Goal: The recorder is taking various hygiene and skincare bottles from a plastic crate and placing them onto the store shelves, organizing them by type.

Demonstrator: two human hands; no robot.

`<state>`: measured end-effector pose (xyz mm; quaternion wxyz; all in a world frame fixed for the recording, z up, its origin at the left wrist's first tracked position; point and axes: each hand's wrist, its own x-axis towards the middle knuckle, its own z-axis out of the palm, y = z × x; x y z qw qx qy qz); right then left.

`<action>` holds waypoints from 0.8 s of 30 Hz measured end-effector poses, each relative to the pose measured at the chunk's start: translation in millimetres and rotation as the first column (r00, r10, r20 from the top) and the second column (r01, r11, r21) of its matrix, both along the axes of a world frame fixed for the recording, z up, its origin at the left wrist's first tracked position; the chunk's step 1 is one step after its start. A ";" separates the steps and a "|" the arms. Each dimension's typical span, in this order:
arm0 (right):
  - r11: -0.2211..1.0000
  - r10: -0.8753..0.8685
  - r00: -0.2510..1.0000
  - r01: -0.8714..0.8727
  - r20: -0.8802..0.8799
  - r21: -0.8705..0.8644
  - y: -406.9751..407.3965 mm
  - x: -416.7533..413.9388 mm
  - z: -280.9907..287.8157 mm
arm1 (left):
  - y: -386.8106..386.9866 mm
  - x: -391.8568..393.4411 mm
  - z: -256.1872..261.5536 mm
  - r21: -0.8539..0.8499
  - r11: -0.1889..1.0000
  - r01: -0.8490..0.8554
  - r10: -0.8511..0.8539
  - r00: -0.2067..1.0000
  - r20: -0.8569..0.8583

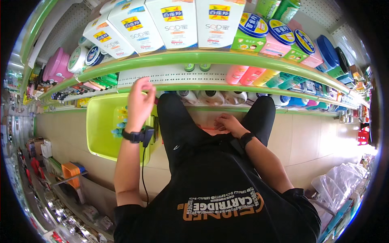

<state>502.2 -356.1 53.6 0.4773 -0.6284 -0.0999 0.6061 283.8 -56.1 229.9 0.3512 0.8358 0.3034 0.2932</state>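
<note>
My left hand (142, 100) is raised over the edge of a lime-green plastic tub (100, 127), its fingers loosely curled with nothing visible in them. Several small bottles (121, 124) with teal and yellow parts lie in the tub, partly hidden by my left forearm. My right hand (226, 123) rests between my knees, fingers loosely bent and apart, holding nothing that I can see. A reddish-orange surface (214, 130) shows just under it. In front of me the middle shelf (173, 78) holds two green-based bottles (194, 67) and a row of pink, yellow and teal bottles (253, 76).
The upper shelf's green edge (194, 59) spans the view, with white boxes (218, 24) and round-lidded tubs (253, 24) above. Large white bottles (211, 97) stand low, by my knees. Clear plastic bags (340, 182) lie behind at right; an orange basket (71, 174) is at lower left.
</note>
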 end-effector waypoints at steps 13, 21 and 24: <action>0.992 -0.109 0.991 0.104 0.076 0.072 -22.3 2.7 -7.3 | 23.5 154.4 -27.1 0.113 0.993 0.032 -0.018 0.992 -0.128; 0.991 -0.106 0.987 0.095 0.120 0.092 -18.3 4.5 -13.2 | -11.4 106.2 -36.2 -0.129 0.991 -0.022 0.042 0.987 0.152; 0.997 -0.047 0.998 0.045 0.028 0.069 -13.9 4.8 -4.0 | -30.4 77.0 -40.4 -0.210 0.976 0.060 -0.004 0.966 0.257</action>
